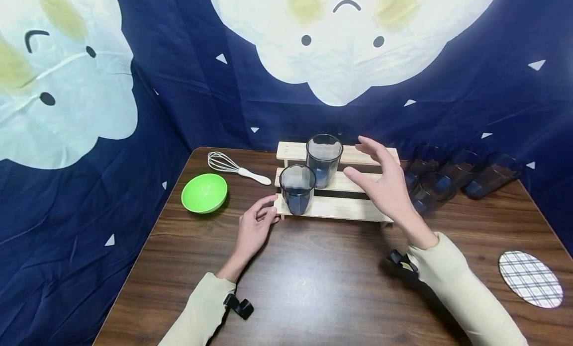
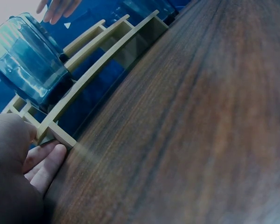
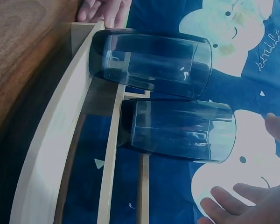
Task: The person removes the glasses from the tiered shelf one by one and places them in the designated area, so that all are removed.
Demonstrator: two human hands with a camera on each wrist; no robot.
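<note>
A tiered wooden rack (image 1: 344, 208) with three slats stands on the table. Its front left end is pinched by my left hand (image 1: 256, 227), whose fingertips curl below the slat in the left wrist view. One tinted drinking glass (image 1: 297, 189) stands upright on the front slat, close to that hand. Behind it and slightly right, a second tinted glass (image 1: 324, 159) stands on the middle slat. My right hand (image 1: 385, 182) hovers over the rack's right half, thumb and fingers spread apart, holding nothing. In the right wrist view, a gap separates its fingers (image 3: 224, 200) from the second glass (image 3: 182, 130).
Several more tinted glasses (image 1: 431, 187) stand right of the rack, partly behind my right hand. A green bowl (image 1: 204, 193) and a white whisk (image 1: 241, 171) lie to the left. Near the right edge is a checked round mat (image 1: 530, 279). Blue cloth (image 1: 233, 122) hangs behind the table.
</note>
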